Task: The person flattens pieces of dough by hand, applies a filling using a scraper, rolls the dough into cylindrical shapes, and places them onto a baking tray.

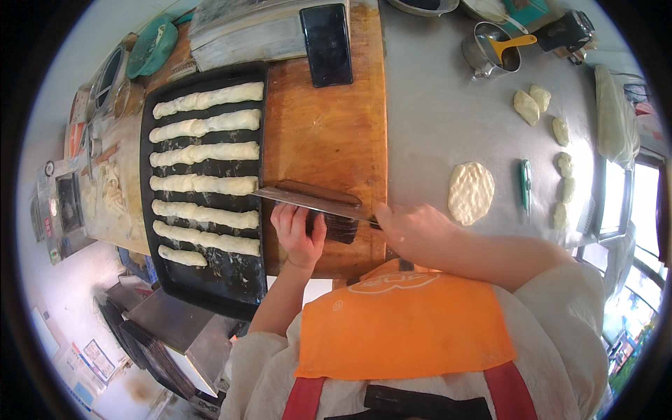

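Observation:
My right hand [413, 227] is closed round the handle of a long knife [308, 202], its blade pointing left across a wooden board, the tip reaching the tray's edge. Under and beside the blade lies a dark brown slab [341, 229], its surface lined with ridges or cuts. My left hand [299, 234] grips the slab's left end, fingers and thumb bent round it, close to the blade. A separate dark strip [320, 190] rests on the far side of the knife. To the left, a black baking tray [234, 283] holds several long pale dough rolls [204, 184] in rows, plus a shorter one nearest me.
On the steel table at right are a flattened dough round [471, 194], a green-handled tool [526, 185], several dough pieces [526, 107] and a metal pot [483, 52] with a yellow-handled utensil. A black phone [327, 45] lies at the board's far end, beside a green bowl-like container [152, 46] further left.

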A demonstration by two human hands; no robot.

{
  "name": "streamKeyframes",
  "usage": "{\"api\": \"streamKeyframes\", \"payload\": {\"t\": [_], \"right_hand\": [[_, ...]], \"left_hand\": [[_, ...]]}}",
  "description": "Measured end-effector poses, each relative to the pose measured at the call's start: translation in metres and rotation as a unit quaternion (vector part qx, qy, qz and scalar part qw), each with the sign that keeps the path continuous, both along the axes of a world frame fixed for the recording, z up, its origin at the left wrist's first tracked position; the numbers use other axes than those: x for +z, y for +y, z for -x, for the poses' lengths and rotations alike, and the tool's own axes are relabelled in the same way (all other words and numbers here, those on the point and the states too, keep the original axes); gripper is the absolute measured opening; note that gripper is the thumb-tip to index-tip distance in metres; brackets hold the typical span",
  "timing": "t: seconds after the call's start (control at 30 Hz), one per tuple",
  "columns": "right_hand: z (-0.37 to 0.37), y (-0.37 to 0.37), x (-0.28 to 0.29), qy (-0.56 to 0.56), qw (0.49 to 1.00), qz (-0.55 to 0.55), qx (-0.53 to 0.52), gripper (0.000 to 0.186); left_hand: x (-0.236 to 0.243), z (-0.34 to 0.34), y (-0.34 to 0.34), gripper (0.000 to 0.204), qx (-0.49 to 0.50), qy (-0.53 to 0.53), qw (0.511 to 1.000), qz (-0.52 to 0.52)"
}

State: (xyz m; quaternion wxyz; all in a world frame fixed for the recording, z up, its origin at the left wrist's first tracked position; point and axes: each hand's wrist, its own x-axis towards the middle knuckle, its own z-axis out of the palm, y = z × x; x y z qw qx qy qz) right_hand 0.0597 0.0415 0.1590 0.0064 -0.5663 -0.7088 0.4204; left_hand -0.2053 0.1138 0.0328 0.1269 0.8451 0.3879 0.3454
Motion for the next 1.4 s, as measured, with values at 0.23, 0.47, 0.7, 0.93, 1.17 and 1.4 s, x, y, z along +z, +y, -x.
{"api": "streamKeyframes", "payload": {"t": [0.23,0.47,0.7,0.93,1.17,1.4], "right_hand": [[0.003,0.002,-0.010,-0.025,1.000,-0.012,-0.008,0.015],[0.006,0.004,-0.024,0.013,0.999,-0.038,-0.014,0.020],[0.003,0.003,-0.023,0.006,1.000,0.001,-0.012,0.022],[0.008,0.007,-0.032,-0.015,0.999,-0.008,-0.027,0.020],[0.008,0.002,-0.042,0.019,0.998,-0.048,-0.034,0.019],[0.013,0.003,-0.044,-0.014,0.999,-0.004,-0.042,0.018]], "left_hand": [[0.001,-0.001,0.000,0.030,-0.003,-0.006,1.000,0.004],[0.000,-0.002,0.000,0.032,0.000,-0.017,1.000,0.009],[0.000,-0.003,0.000,0.034,0.016,-0.008,1.000,0.008],[0.002,-0.004,0.000,0.034,0.013,-0.012,1.000,0.020],[0.003,-0.004,0.000,0.032,0.017,-0.015,1.000,0.016],[0.009,-0.006,-0.001,0.026,0.019,-0.023,0.999,0.024]]}}
